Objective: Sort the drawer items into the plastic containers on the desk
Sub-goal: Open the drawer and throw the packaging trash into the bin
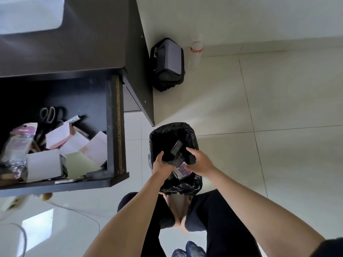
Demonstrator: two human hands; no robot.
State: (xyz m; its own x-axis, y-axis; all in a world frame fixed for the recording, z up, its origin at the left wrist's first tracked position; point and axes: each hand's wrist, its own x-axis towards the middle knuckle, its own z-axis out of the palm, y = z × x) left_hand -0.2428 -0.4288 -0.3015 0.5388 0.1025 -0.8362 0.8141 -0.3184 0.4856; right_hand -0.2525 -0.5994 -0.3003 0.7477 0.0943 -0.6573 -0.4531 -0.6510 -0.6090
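- A plastic container, pale and blurred, sits on the dark desk at the upper left.
- Below it the drawer stands pulled open. Inside lie scissors toward the back, a clear packet with a pink header at the left, pink and white paper pads in a loose heap, a white card and a pale green card near the front.
- A thin cable runs over the floor under the drawer.
- Right of the drawer front, a bin lined with a black bag stands on the pale floor tiles, just in front of the person's dark-clad legs.
- The left hand reaches over the bin's near rim, fingers curled round the edge of the black bag.
- Between the two hands, a small purple and white packet lies at the bin's mouth; whether either hand is holding it cannot be told.
- The right hand hovers over the bin, fingers loosely spread and relaxed, fingertips close to the packet.
- Farther back a dark grey bag rests against the desk's side panel, with a clear bottle with a red label just beside it, near the wall.
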